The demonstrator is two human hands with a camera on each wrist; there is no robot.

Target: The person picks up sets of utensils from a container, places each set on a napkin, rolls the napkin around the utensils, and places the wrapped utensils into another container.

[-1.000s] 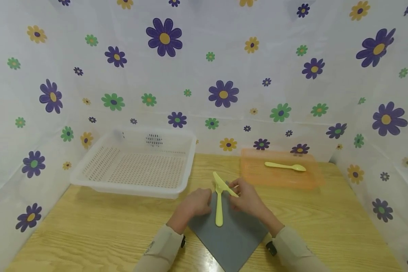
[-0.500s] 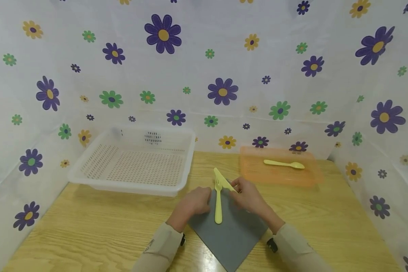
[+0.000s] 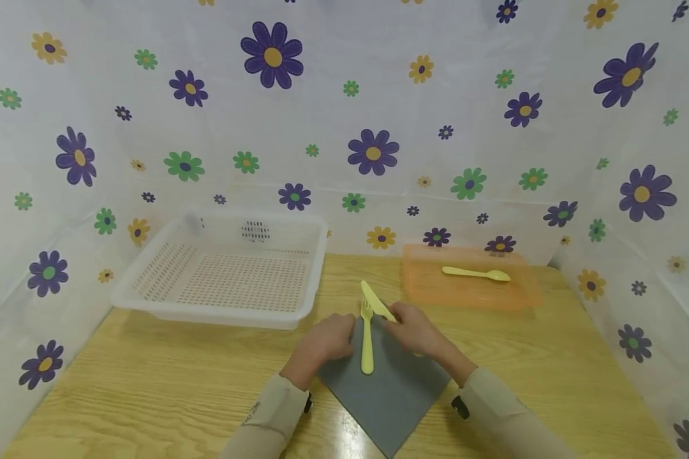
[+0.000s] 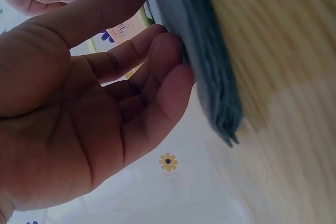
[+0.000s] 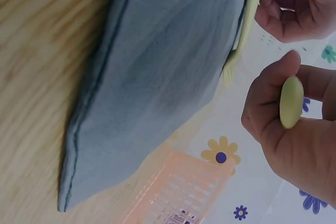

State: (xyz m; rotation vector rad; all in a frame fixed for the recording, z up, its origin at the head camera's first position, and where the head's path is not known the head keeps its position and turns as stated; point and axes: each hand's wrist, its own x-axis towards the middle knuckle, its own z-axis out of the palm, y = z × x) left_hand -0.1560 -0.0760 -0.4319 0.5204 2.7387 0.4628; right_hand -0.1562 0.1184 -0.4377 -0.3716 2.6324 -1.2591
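Observation:
A folded grey napkin (image 3: pixel 393 392) lies on the table, one corner toward me. On its left part rests a yellow plastic fork (image 3: pixel 367 347), tines pointing away. My right hand (image 3: pixel 418 330) grips a yellow knife (image 3: pixel 372 296) by its handle, the blade slanting up and left over the fork's tines. In the right wrist view the handle's rounded end (image 5: pixel 292 102) sticks out of the curled fingers. My left hand (image 3: pixel 328 339) is beside the fork at the napkin's left edge. The left wrist view has its loosely bent fingertips (image 4: pixel 176 85) touching the napkin's layered side.
A white perforated basket (image 3: pixel 207 317) stands at the back left. At the back right is a translucent orange tray (image 3: pixel 465 297) with a yellow spoon (image 3: pixel 475 273) in it. A flower-print sheet (image 3: pixel 321 115) hangs behind the wooden table (image 3: pixel 166 389) and along both sides.
The knife in my right hand has turned a little steeper, and the hand has closed further round its handle. My left hand and the fork stay in place; the head view shifts slightly.

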